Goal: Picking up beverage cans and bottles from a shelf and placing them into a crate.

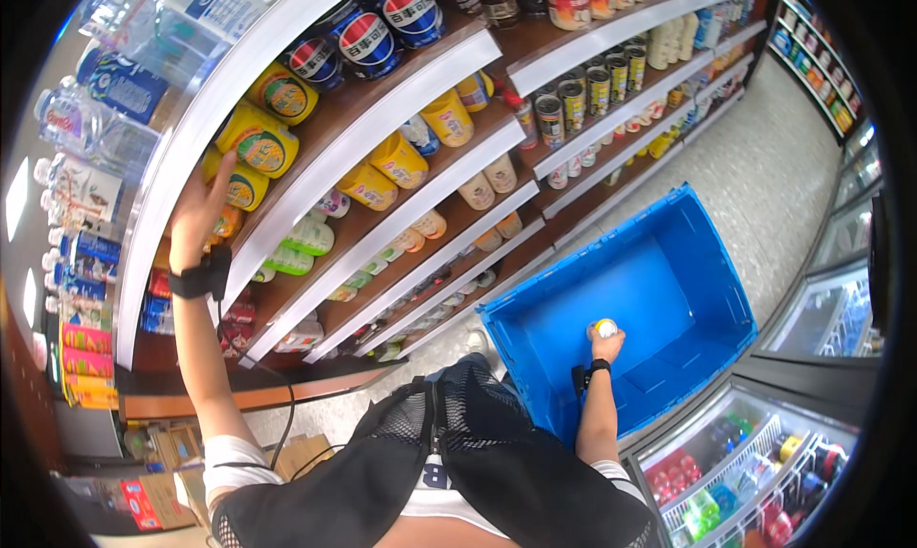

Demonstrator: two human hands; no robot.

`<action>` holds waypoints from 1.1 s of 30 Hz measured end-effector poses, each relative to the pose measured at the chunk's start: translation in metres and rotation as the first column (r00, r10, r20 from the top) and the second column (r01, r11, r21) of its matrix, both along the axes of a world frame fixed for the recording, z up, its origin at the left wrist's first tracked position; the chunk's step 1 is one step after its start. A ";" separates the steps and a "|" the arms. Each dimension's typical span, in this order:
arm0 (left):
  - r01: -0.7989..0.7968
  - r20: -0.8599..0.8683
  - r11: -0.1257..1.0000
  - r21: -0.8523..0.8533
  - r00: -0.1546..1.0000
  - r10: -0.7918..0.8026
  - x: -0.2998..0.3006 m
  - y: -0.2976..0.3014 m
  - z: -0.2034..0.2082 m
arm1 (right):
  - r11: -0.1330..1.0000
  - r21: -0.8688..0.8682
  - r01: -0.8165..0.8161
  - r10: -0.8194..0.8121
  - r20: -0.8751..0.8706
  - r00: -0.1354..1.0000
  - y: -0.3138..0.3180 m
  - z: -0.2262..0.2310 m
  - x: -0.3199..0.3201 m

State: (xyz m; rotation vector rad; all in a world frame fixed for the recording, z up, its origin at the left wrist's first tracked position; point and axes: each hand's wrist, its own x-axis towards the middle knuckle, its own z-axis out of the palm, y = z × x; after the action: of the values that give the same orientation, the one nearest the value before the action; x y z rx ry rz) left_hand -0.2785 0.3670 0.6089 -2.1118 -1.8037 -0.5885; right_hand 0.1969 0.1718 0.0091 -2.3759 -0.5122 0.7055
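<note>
Black vest with mesh panels [349, 486], worn by the person, occupies the lower foreground. Right hand [609, 345]: fingers curled around 1 small container [605, 327] with a round white top and yellow at its edge; the fingers hide most of its body. It is held within the walls of a large blue rectangular plastic crate [638, 276]; whether it meets the crate floor cannot be told. Left hand [196, 209]: open, fingers extended, beside plump yellow bottles [260, 147] bearing rounded labels in green and orange; contact cannot be determined. These stand in a row on a brown shelf with a white front edge [473, 56]. Black straps [194, 282] encircle both wrists.
</note>
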 end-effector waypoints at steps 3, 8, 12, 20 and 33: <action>0.018 -0.229 0.992 0.124 0.973 0.011 0.002 0.011 0.000 | 0.990 -0.126 -0.062 0.051 -0.090 0.995 -0.010 -0.018 -0.005; -0.074 -0.176 0.996 0.057 0.981 0.083 0.014 0.016 -0.001 | 0.999 -0.038 -0.023 0.022 -0.025 0.999 -0.030 -0.018 -0.011; -0.019 -0.119 0.999 0.039 0.993 0.024 0.017 0.013 -0.009 | 0.993 0.116 0.011 -0.018 0.066 0.998 -0.032 -0.014 -0.002; -0.070 -0.092 0.996 0.053 0.993 0.075 0.052 -0.024 -0.024 | 0.945 0.324 0.040 -0.056 0.039 0.998 0.003 0.046 0.019; 0.503 -0.340 0.610 0.612 0.864 -0.371 0.068 -0.038 -0.097 | 0.614 0.732 -0.295 0.416 0.019 0.909 0.041 0.224 -0.058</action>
State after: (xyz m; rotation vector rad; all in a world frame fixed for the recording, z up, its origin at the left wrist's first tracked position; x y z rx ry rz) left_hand -0.2103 0.3290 0.5120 -1.9463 -0.7351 -0.9679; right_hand 0.1385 0.2129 0.2332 -1.4589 -1.0084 0.6789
